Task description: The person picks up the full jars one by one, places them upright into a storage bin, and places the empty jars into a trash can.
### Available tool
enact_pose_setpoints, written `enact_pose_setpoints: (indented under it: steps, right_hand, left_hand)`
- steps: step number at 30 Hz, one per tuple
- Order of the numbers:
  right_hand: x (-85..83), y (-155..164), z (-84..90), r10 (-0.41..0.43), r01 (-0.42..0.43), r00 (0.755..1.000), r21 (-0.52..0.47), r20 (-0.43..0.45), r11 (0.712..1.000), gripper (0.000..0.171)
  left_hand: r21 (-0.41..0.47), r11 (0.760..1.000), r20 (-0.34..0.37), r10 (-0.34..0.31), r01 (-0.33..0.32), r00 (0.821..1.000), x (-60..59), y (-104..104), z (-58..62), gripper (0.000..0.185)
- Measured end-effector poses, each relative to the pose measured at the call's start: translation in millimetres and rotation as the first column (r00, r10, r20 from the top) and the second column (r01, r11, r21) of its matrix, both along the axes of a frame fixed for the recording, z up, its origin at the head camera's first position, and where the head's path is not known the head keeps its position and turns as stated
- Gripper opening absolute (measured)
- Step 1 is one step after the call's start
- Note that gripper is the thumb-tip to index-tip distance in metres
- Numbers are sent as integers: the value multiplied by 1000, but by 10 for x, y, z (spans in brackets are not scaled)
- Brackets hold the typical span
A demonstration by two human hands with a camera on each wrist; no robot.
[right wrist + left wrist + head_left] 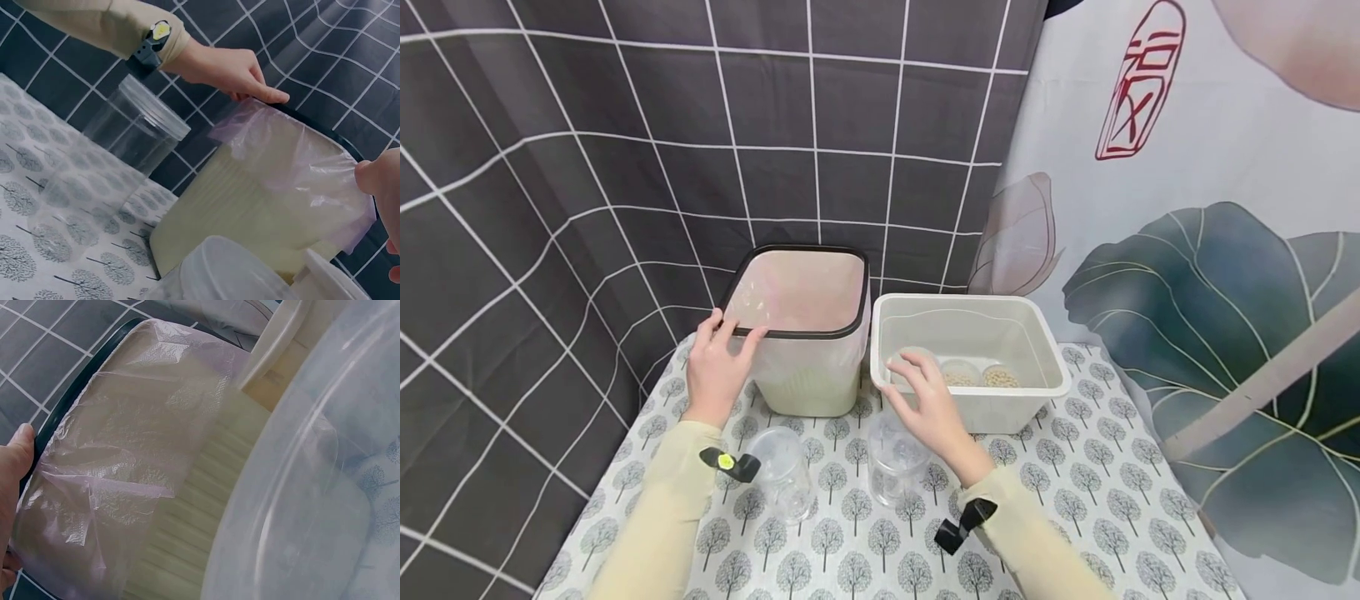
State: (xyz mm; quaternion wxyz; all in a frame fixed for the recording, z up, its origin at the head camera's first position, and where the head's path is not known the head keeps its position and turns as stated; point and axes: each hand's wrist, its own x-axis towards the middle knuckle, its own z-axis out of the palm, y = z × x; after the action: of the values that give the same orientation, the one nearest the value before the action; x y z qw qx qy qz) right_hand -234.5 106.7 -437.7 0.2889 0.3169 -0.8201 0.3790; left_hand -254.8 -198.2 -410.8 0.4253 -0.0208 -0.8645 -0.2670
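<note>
The pale trash bin (805, 375) stands upright, its black rim (808, 335) lined with a thin pinkish plastic bag (125, 450). At the bin's front left corner my left hand (718, 375) grips the rim and bag edge, thumb toward the front. My right hand (928, 408) hangs over the front left corner of a white plastic basket (1015, 410), fingers loosely bent and holding nothing. Its thumb (369, 175) overlaps the bag edge in the right wrist view. Below the hands, two clear plastic jars stand on the table: a left jar (782, 475) and a right jar (891, 471).
Inside the basket are round clear containers, two showing beige beans (1000, 377); another lies partly behind my right fingers. A tree-print cloth covers the table (827, 550). A dark grid curtain (850, 100) hangs behind and left, a leaf-print curtain (1210, 300) to the right.
</note>
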Motion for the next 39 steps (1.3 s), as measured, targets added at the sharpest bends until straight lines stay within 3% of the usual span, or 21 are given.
enact_pose_setpoints:
  steps: [6, 16, 23, 39]
  right_hand:
    - [79, 48, -72, -35, 34, 998, 23, 55, 999, 35]
    - [202, 109, -253, -61, 57, 996, 54, 71, 997, 36]
    - [333, 123, -358, -84, 77, 986, 48, 146, 996, 34]
    - [493, 141, -585, -44, 40, 983, 27, 180, 999, 42]
  left_hand:
    - [-18, 1000, -13, -1, 0, 1000, -11, -15, -12, 50]
    - [-18, 1000, -39, -4, 3, 999, -36, -42, -21, 50]
    - [-21, 1000, -38, -4, 4, 999, -42, -33, -34, 49]
    - [-12, 1000, -44, 0, 0, 999, -56, -29, -53, 49]
